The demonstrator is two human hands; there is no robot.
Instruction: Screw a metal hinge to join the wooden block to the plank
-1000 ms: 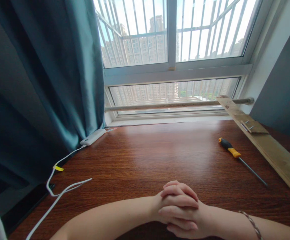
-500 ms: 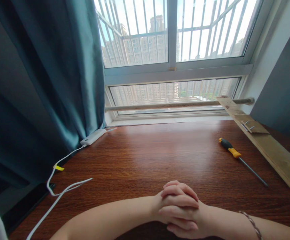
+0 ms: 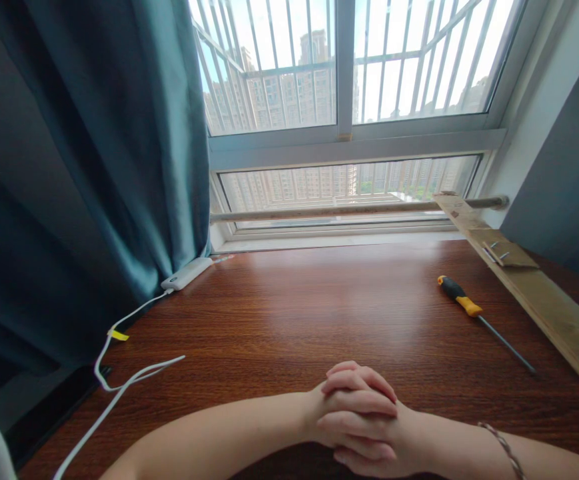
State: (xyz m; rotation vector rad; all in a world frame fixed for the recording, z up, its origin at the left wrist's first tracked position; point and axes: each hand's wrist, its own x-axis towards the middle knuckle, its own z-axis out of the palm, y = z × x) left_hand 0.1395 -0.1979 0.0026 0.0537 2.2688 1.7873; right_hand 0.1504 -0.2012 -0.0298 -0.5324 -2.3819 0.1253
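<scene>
My left hand (image 3: 318, 415) and my right hand (image 3: 405, 437) are clasped together with fingers interlaced, close to the bottom middle of the view. Both are closed around each other, and no object shows between them. They rest at the near part of a brown wood-grain table (image 3: 279, 307). A twisted bracelet (image 3: 502, 441) circles my right wrist. To the right, away from my hands, lies a screwdriver (image 3: 462, 298) with a black and yellow handle, its shaft pointing toward the near right. The palms are hidden.
A long flat board (image 3: 554, 307) with a small piece bearing screws (image 3: 499, 252) runs along the right, its far end at a rail (image 3: 329, 211) by the window. A white power bank (image 3: 188, 273) with a white cable (image 3: 100, 417) lies left, beside a blue curtain (image 3: 169, 147).
</scene>
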